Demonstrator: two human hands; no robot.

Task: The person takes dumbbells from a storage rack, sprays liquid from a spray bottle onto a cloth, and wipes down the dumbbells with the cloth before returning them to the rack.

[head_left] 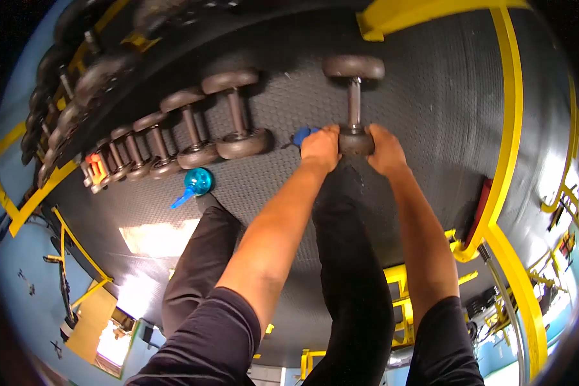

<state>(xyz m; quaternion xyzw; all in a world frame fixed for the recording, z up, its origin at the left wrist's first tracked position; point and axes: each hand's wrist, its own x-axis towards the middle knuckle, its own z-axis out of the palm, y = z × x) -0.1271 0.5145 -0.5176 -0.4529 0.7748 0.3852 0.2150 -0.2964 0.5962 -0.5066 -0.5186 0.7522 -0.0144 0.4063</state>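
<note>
A large dark dumbbell [354,103] lies on the black textured floor in front of me, its handle pointing away. My left hand [321,148] is closed against the left side of its near head, fingers curled. On the opposite side of that same head, my right hand [386,151] grips with its fingers wrapped round the edge. A blue cloth [302,135] shows just beyond my left hand, partly hidden by it. A teal spray bottle [199,182] with a blue nozzle is on the floor to the left, by my left foot.
A row of dumbbells [237,112] of falling size runs leftward across the floor, with orange dumbbells [96,168] near its end. More weights sit on a rack [9,138] at the far left. A yellow metal frame [509,128] borders the right side.
</note>
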